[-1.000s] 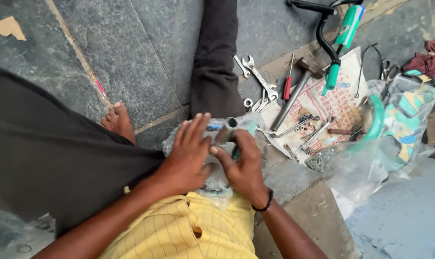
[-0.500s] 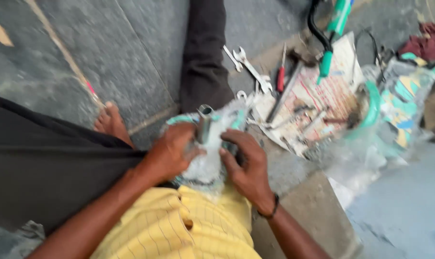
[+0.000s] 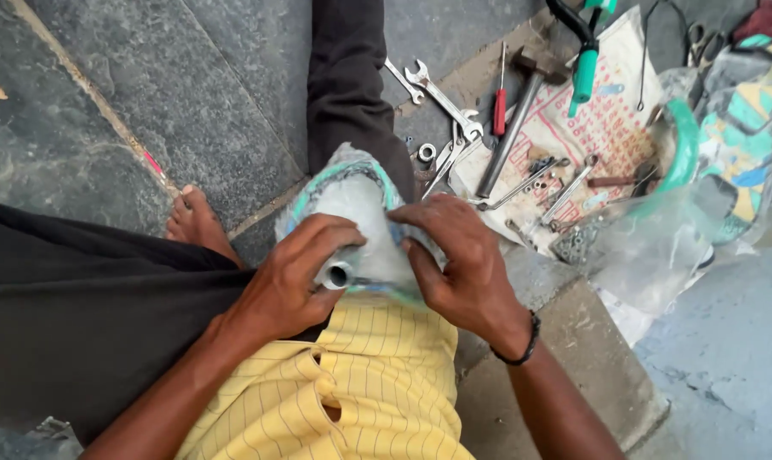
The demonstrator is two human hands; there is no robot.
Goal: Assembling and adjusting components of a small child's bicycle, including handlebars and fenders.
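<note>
Hands meet over our lap; our left hand (image 3: 296, 277) is curled tight round a short silver metal tube (image 3: 335, 274), its open end facing up at us; our right hand (image 3: 458, 260) lies with fingers bent and pressed against a clear crinkled plastic bag with a green rim (image 3: 356, 204), which rests on our knee, wrapped about the tube; beyond, on a printed paper sheet (image 3: 611, 128) on the grey stone floor (image 3: 147, 85), we see a long-handled hammer (image 3: 513, 119), a red-handled screwdriver (image 3: 500, 102) and steel open-ended spanners (image 3: 441, 98).
</note>
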